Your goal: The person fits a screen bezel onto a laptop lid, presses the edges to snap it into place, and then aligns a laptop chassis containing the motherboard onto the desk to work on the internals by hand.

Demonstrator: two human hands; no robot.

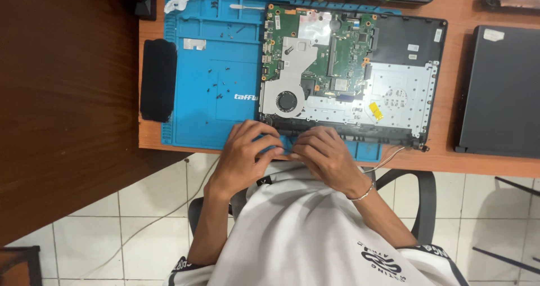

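You're sitting over an opened laptop chassis [408, 44] that's lying flat on a blue repair mat [214, 66], and both your hands are working at its near edge, right at the front of the wooden desk [450, 162]. Your left hand [247, 148] is curling in from the left, fingers bent and tips pressing down around the near-left corner of the chassis. Your right hand [326, 151] is coming in beside it — the two are touching or nearly touching at the fingertips, thumbs pointing toward each other. Whether they're pinching something small between them I can't tell; the fingers are hiding that spot.

The chassis itself is lying just beyond your knuckles, stretching away and to the right. The green motherboard [320, 44] is sitting in its far-left part, with the round cooling fan [287, 101] just past your left fingertips and a bit of yellow tape [375, 110] further right.

Loose screws [216, 89] are lying scattered on the mat to the left of the fan, well clear of your hands. A closed black laptop [500, 92] is resting off to the right, and a black pad [158, 79] is lying at the mat's left edge.
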